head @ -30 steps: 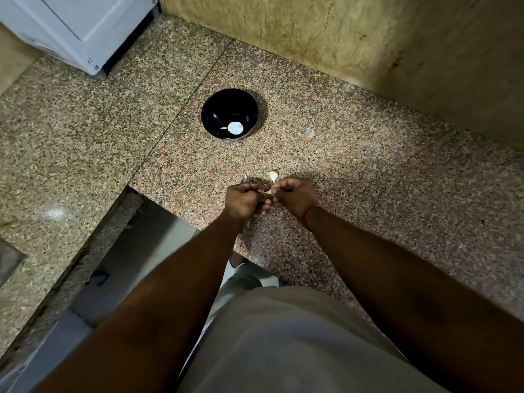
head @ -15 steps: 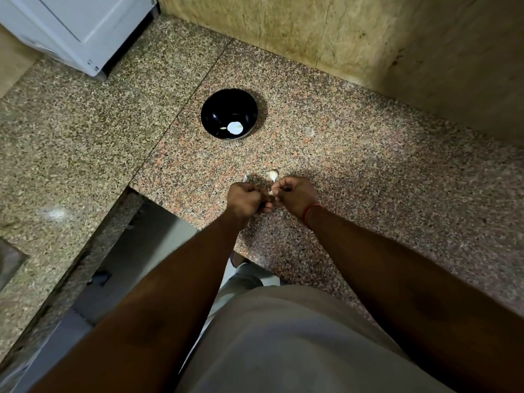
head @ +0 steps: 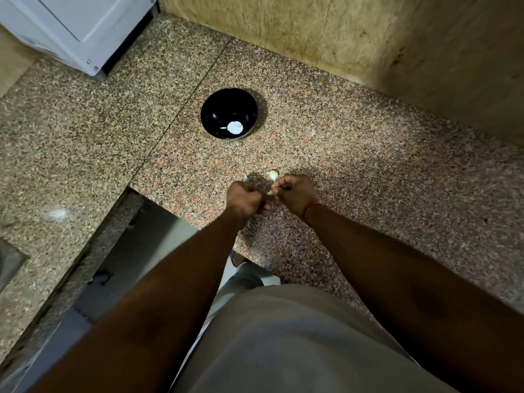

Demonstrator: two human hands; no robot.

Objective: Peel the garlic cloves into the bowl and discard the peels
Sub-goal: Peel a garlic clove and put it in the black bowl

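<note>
Speckled granite worktop [head: 368,171] carries everything. Both hands meet at its near edge: the left hand [head: 244,200] and right hand [head: 295,194] each have fingers curled in a tight grip, pinching one small garlic clove [head: 269,192] between them, a pale sliver showing at the fingertips. One unpeeled clove [head: 273,175] lies just beyond, at twelve o'clock, and one scrap of peel [head: 245,177] at eleven. Farther at eleven sits one black bowl [head: 215,109] with one pale piece [head: 234,127] inside. Compared with a second ago, the hands are closer together.
</note>
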